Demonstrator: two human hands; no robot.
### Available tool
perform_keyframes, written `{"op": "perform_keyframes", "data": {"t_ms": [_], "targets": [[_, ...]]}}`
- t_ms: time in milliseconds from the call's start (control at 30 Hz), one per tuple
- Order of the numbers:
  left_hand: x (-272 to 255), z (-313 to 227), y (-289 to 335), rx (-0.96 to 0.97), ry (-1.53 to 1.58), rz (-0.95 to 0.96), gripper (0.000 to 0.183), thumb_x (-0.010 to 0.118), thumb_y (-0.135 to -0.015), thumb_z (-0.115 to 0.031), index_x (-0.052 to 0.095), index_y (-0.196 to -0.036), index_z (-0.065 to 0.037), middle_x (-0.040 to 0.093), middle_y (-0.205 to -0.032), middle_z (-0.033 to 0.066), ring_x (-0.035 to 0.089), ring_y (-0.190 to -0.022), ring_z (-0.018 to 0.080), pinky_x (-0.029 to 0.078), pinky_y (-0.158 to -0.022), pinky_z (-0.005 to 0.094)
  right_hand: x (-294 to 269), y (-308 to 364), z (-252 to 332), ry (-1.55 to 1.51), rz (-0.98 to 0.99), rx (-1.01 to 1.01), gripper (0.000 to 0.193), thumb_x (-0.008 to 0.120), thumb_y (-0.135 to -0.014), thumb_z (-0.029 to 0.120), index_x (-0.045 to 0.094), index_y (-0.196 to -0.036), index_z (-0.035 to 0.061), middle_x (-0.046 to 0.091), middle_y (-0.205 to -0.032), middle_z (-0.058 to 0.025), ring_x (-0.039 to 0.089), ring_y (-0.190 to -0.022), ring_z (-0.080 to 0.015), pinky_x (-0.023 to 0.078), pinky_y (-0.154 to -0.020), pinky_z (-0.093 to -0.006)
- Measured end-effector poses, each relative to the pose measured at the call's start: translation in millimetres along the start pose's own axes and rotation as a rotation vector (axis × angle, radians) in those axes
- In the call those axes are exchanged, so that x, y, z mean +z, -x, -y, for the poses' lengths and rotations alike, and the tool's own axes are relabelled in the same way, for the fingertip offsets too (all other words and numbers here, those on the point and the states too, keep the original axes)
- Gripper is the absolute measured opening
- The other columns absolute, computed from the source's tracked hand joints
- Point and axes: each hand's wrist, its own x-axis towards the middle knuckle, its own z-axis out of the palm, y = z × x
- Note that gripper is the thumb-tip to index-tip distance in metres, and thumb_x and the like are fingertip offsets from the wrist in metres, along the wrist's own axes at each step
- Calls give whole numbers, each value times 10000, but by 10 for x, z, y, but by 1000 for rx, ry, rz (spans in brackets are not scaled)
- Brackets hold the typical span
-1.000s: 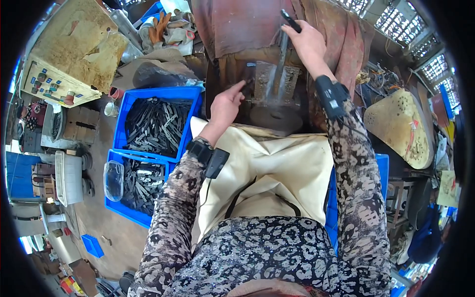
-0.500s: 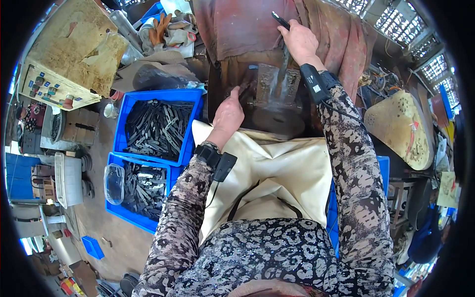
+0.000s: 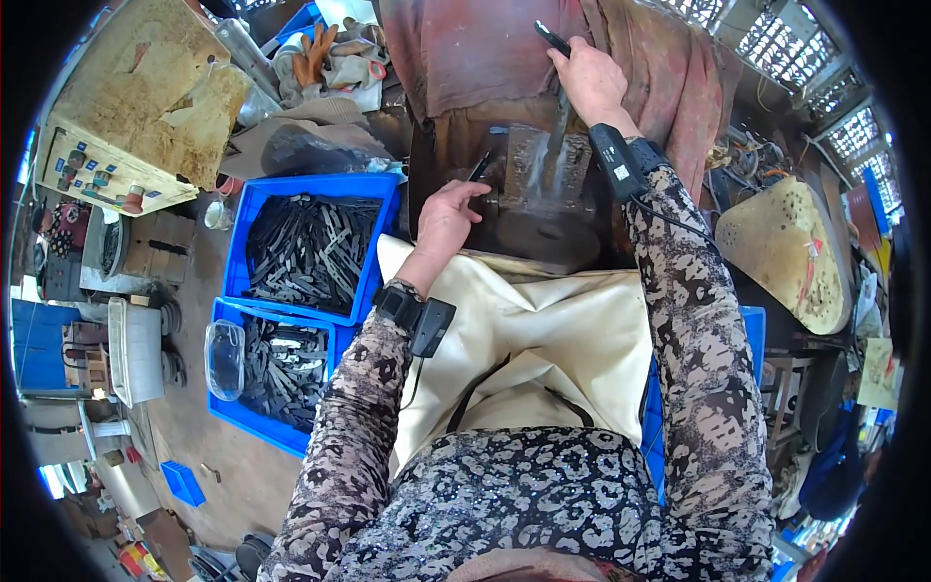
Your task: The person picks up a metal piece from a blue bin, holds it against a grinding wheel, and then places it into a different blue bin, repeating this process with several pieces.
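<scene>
My left hand (image 3: 448, 221) is closed, with thumb and fingers pinching a thin dark strip (image 3: 480, 167) that points up and away. It hovers at the left of a dark, wet basin (image 3: 427, 179). Farther off, my right hand (image 3: 593, 82) is wrapped round a narrow black piece (image 3: 553, 38) whose end sticks out to the upper left. Below that hand, water runs over a rough brownish block (image 3: 529, 160) from a greyish spout (image 3: 561, 121). A dark round disc (image 3: 548, 241) lies in the basin's near part.
To my left stand two blue bins (image 3: 231, 254) full of dark metal strips (image 3: 315, 247), with a clear plastic container (image 3: 225, 361) on the nearer one. Reddish cloth (image 3: 485, 53) hangs behind the basin. A control box (image 3: 116, 179) is at far left, a pale board (image 3: 781, 252) at right.
My left hand has shifted slightly down and its fingers have turned, so the dark strip now shows plainly. The right hand and its black piece have hardly moved.
</scene>
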Motion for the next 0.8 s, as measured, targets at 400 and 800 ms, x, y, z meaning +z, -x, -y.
{"op": "perform_keyframes", "data": {"t_ms": [400, 800], "targets": [[106, -2, 6, 53, -594, -28, 229, 524, -805, 4, 679, -933, -105, 629, -1009, 107, 607, -919, 310, 489, -793, 401, -13, 0, -7, 9, 17, 14, 389, 559, -895, 449, 617, -993, 77, 680, -905, -168, 646, -887, -375, 512, -752, -486], [131, 32, 28, 42, -637, -115, 278, 507, -768, 2, 680, -959, -102, 636, -1007, 145, 621, -951, 341, 512, -818, 414, -15, 5, 12, 0, 7, 2, 386, 550, -901, 448, 617, -983, 77, 680, -894, -170, 649, -875, -375, 512, -743, -487]]}}
